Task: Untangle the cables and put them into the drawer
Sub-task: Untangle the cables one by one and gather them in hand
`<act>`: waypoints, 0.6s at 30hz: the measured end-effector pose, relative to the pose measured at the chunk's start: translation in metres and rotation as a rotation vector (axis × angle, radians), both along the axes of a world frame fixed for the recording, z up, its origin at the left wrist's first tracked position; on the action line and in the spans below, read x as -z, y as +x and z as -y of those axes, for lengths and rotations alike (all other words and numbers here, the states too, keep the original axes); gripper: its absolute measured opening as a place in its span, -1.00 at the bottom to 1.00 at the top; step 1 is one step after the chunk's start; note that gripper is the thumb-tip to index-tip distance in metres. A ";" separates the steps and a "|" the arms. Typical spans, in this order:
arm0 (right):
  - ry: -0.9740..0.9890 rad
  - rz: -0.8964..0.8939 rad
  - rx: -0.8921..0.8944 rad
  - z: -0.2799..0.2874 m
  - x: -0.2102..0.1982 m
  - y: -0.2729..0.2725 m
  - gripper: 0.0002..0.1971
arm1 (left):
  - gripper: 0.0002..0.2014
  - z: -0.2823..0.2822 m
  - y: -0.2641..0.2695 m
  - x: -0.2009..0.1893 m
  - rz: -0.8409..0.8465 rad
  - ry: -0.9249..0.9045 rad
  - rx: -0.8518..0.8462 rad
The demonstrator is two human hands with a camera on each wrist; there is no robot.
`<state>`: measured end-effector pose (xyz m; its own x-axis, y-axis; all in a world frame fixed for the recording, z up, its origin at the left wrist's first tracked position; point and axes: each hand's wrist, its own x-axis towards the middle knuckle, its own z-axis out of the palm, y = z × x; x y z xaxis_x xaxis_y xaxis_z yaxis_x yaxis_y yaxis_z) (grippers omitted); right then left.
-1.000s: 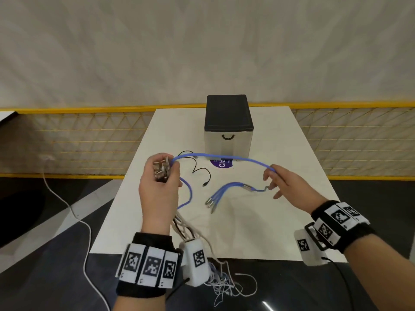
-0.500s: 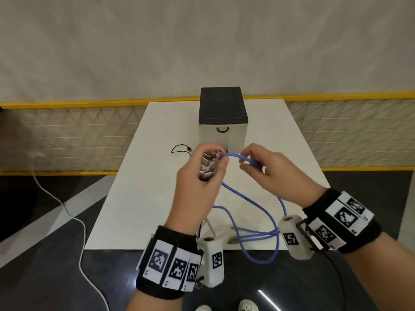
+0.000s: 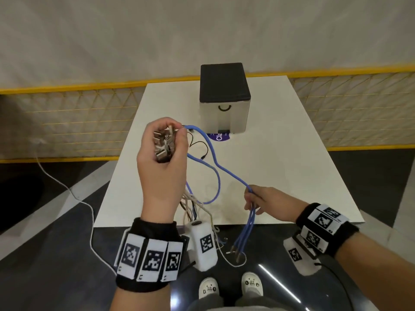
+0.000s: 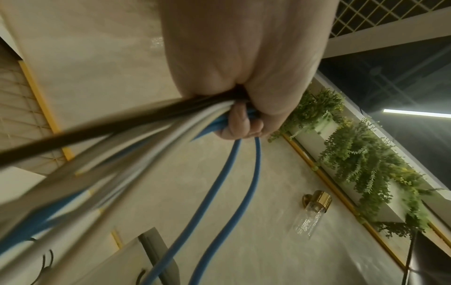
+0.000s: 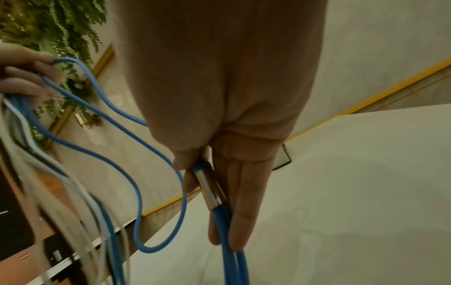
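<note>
Left hand (image 3: 161, 162) grips plugs (image 3: 163, 143); right hand (image 3: 267, 204) pinches blue cable (image 3: 226, 171).

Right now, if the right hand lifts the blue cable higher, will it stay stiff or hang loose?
Probably loose: the blue cable already sags in curves between the left hand and right hand. Its split ends dangle below the table edge, so they would likely swing.

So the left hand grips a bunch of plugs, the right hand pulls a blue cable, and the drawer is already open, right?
Not quite: the drawer is shut, as the head view shows. The left hand does grip the plugs, and the right hand pulls the blue cable.
</note>
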<state>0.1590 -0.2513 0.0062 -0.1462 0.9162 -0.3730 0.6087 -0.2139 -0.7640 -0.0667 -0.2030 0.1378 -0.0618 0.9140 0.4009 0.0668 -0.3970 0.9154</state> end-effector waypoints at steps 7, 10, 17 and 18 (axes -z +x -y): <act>-0.065 0.174 -0.223 0.020 0.017 -0.013 -0.69 | -0.92 0.020 -0.009 0.008 -0.196 -0.141 0.288; -0.056 0.181 -0.199 0.021 0.011 -0.013 -0.48 | -0.92 0.029 -0.007 0.015 -0.373 -0.220 0.441; 0.212 0.182 -0.172 0.005 -0.029 -0.015 -0.33 | -0.93 0.033 -0.005 0.011 -0.509 -0.274 0.547; 0.249 0.173 -0.178 0.002 -0.034 -0.017 -0.34 | -0.93 0.032 -0.006 0.009 -0.539 -0.261 0.564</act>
<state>0.1418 -0.2538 0.0400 -0.2662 0.9480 -0.1743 0.7447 0.0874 -0.6617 -0.0724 -0.2346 0.1289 0.5746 0.8183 0.0145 0.3779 -0.2810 0.8822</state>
